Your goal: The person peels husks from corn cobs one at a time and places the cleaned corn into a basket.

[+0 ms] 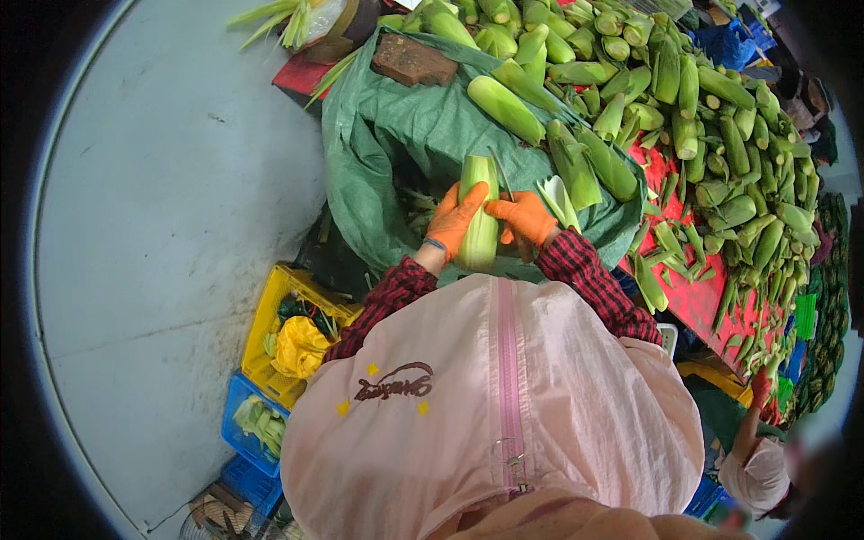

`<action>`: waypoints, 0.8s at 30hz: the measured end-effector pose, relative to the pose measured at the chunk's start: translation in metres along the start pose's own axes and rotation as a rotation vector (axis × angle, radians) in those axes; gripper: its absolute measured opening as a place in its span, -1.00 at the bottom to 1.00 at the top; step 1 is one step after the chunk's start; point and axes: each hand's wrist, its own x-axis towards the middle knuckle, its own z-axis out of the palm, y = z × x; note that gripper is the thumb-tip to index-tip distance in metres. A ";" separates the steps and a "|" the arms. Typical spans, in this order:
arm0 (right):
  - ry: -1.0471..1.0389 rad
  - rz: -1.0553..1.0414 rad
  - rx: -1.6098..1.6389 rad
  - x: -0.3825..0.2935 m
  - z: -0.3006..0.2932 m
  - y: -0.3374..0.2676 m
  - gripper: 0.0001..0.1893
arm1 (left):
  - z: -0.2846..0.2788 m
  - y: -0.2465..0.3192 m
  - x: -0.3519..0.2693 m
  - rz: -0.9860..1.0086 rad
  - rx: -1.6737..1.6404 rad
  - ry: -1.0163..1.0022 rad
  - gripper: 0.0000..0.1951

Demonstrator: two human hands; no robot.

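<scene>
An ear of corn in its pale green husk (478, 243) stands nearly upright in the picture, in front of my chest. My left hand (457, 217), in an orange glove, grips it from the left side. In my right hand (530, 214), also orange-gloved, is a knife (500, 169) with a thin blade that points away from me along the ear's right side. The right thumb touches the husk. Beneath both hands gapes a green woven sack (364, 189) with husk scraps inside. A peeled-back piece of husk (560, 199) lies just right of my right hand.
A brick (413, 61) weighs down the sack's far rim. Husked corn ears (736, 142) are heaped on a red table (709, 297) at the right. Yellow (260, 337) and blue (236, 418) crates stand left, by a pale wall (169, 202). Another person (756, 472) is at lower right.
</scene>
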 end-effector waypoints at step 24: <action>0.343 -0.076 0.515 0.026 -0.006 0.066 -0.86 | 0.022 -0.020 0.034 0.335 0.590 0.106 -0.13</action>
